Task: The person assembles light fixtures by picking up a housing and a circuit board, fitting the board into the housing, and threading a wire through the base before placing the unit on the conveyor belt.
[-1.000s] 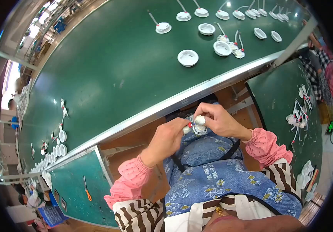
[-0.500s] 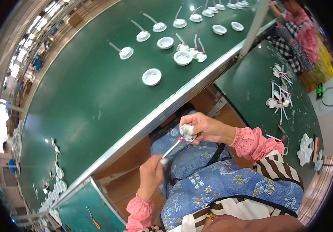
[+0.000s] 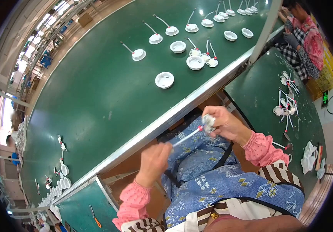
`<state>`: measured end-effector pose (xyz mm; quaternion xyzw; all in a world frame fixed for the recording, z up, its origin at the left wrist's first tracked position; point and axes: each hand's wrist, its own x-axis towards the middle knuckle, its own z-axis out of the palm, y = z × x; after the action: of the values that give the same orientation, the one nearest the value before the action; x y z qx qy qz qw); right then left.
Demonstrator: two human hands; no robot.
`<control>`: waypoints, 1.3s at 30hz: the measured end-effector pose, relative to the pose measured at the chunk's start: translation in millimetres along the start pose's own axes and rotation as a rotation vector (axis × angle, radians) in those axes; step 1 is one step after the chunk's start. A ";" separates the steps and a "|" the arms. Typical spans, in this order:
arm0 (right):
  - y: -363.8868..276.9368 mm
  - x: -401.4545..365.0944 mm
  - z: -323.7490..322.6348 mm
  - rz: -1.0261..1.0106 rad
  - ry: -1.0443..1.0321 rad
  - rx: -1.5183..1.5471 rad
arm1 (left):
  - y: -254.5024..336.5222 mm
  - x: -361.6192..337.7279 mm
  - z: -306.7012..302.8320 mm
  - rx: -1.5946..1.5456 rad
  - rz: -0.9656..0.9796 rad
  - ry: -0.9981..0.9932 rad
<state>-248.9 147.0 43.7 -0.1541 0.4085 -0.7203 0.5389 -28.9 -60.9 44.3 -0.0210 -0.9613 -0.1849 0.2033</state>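
Observation:
Over my lap, my right hand (image 3: pixel 227 124) is closed on the lumpy white body (image 3: pixel 208 122) of a small part with a white tube. A red collar (image 3: pixel 200 128) joins that body to the tube (image 3: pixel 187 138), which slants down to the left. My left hand (image 3: pixel 153 162) is closed around the far end of the tube, hiding it; motion blurs the fingers somewhat. Beyond my hands, on the green table, lie a round white cup (image 3: pixel 164 80) and another white cup (image 3: pixel 195 62) beside several similar parts with tubes (image 3: pixel 212 62).
A metal rail (image 3: pixel 143 135) edges the long table. White cups with tubes (image 3: pixel 138 54) line its far side. More tubed parts (image 3: pixel 286 109) lie on the right table, near crumpled white paper (image 3: pixel 308 156). An orange-handled tool (image 3: pixel 97 221) lies lower left. A co-worker (image 3: pixel 307 42) sits upper right.
Both my hands have risen a little and moved farther apart, with the tube stretched between them. The whole view has shifted, so the table things appear farther right.

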 end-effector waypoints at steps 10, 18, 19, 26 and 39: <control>-31.2 3.9 -13.5 -0.476 0.228 -0.020 | -119.6 162.2 60.9 0.032 -0.306 0.050; -41.9 2.9 -12.3 -0.561 0.335 -0.288 | -121.2 147.9 53.3 -0.251 -0.266 -0.102; -41.1 4.0 -9.0 -0.572 0.327 -0.325 | -114.6 137.6 39.1 -0.296 -0.264 -0.124; -36.5 21.0 20.4 -0.677 -0.098 -0.847 | -66.1 88.2 -19.2 -0.440 -0.298 -0.156; -19.7 28.7 60.5 -0.830 -0.246 -1.152 | -45.4 57.0 -24.7 -0.312 -0.218 -0.023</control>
<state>-232.2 97.3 89.8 -0.6363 0.5677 -0.5135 0.0959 -77.0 -114.2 72.3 0.0500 -0.9198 -0.3522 0.1653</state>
